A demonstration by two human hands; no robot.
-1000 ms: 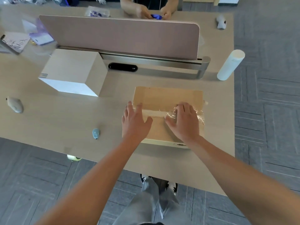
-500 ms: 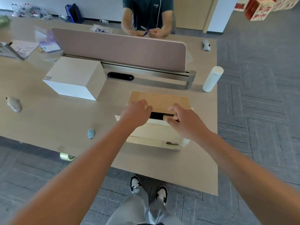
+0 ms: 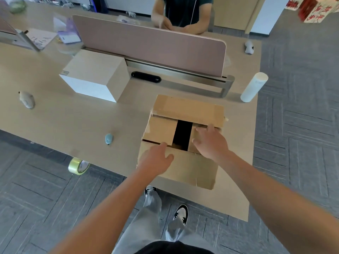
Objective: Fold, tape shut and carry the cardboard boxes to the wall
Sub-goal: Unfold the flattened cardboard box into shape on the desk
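Observation:
A brown cardboard box (image 3: 183,167) stands on the wooden table (image 3: 77,121) near its front right edge. Its top is partly folded: two inner flaps lie down with a dark gap between them, the far flap leans over them, and the near flap hangs toward me. My left hand (image 3: 156,158) rests flat on the near flap at its fold. With straight fingers, my right hand (image 3: 211,142) presses on the right inner flap, its fingertips reaching the edge of the far flap. A roll of yellowish tape (image 3: 78,165) hangs by the table's front edge, left of the box.
A closed white box (image 3: 95,76) sits left of the cardboard box, before a pink desk divider (image 3: 150,44). A white roll (image 3: 254,87) stands at the right edge. Small stone-like objects (image 3: 27,99) lie on the left. A person sits beyond the divider. Red boxes (image 3: 315,8) stand far right.
The flat cardboard has been stood up into a box with its top flaps open. My hands moved from pressing its flat face to its top flaps. My view pulled back.

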